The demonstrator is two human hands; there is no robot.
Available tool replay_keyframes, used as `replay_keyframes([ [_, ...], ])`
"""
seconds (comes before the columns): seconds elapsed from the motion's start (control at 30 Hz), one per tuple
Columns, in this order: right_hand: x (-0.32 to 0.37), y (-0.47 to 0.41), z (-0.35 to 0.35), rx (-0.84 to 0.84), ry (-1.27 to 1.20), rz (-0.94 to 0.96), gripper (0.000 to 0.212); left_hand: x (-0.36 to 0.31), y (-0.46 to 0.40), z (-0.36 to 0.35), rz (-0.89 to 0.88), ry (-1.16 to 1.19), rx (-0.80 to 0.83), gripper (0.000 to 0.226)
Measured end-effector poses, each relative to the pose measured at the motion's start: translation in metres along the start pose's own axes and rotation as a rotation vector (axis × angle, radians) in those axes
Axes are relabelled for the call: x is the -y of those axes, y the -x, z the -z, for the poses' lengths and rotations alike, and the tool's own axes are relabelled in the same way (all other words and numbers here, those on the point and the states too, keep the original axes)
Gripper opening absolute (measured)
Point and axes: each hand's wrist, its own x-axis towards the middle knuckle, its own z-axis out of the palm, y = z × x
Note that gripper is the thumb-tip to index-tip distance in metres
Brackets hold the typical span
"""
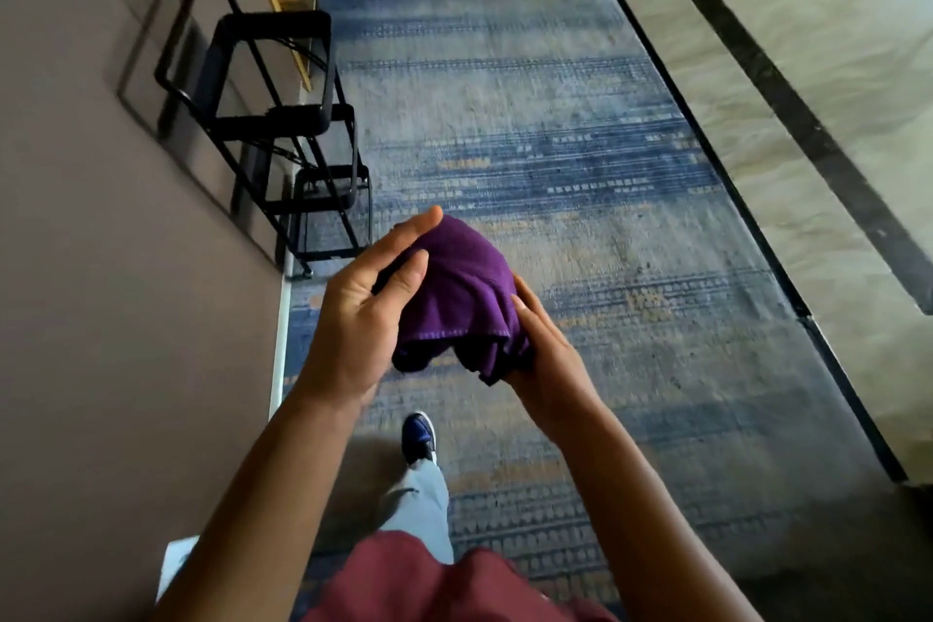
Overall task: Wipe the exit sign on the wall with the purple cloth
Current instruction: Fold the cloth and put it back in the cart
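A bunched purple cloth (457, 298) hangs between both of my hands, above the carpet. My left hand (363, 313) cups its left side with the thumb and fingers stretched over the top. My right hand (548, 364) grips the cloth's lower right edge from underneath. No exit sign shows in the head view; a faint rectangular panel (151, 51) is set in the wall at the left.
A black metal three-tier trolley (282, 116) stands against the grey wall (75, 217) on the left. A blue patterned carpet (580, 167) runs ahead, bordered on the right by a pale stone floor (833, 91) with dark strips. My foot (419, 434) is below the hands.
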Motion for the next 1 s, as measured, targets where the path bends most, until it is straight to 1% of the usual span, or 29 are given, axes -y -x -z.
replay_keyframes([
  [0.07,0.011,-0.04,-0.025,0.013,-0.107,-0.009,0.059,-0.003,-0.043,0.011,0.033,0.104,-0.012,0.033],
  [0.13,0.024,-0.074,-0.05,0.04,-0.148,0.006,0.062,-0.006,-0.08,0.022,0.063,0.125,-0.025,0.031],
  [0.2,0.043,-0.112,-0.073,0.019,-0.185,0.06,0.056,-0.012,-0.123,0.041,0.032,0.088,-0.035,0.03],
  [0.27,0.06,-0.146,-0.09,-0.014,-0.168,0.11,0.048,-0.016,-0.163,0.062,0.031,0.056,-0.038,0.029],
  [0.37,0.084,-0.19,-0.098,-0.035,-0.035,0.213,0.045,-0.013,-0.21,0.09,0.021,0.019,-0.059,0.037],
  [0.47,0.107,-0.239,-0.098,-0.071,0.143,0.29,0.047,0.006,-0.246,0.106,0.043,-0.009,-0.16,0.045],
  [0.57,0.129,-0.295,-0.095,-0.067,0.282,0.311,0.051,0.033,-0.287,0.115,0.08,-0.068,-0.287,0.044],
  [0.67,0.146,-0.358,-0.093,-0.012,0.367,0.299,0.051,0.054,-0.332,0.119,0.093,-0.129,-0.351,0.043],
  [0.73,0.154,-0.408,-0.095,0.05,0.424,0.29,0.051,0.064,-0.366,0.124,0.073,-0.177,-0.431,0.04],
  [0.8,0.167,-0.448,-0.103,0.116,0.538,0.283,0.051,0.067,-0.393,0.127,0.064,-0.237,-0.515,0.038],
  [0.9,0.191,-0.506,-0.118,0.186,0.747,0.336,0.051,0.07,-0.429,0.132,0.051,-0.361,-0.627,0.037],
  [1.0,0.211,-0.555,-0.13,0.219,0.849,0.327,0.05,0.075,-0.46,0.137,0.045,-0.476,-0.707,0.035],
])
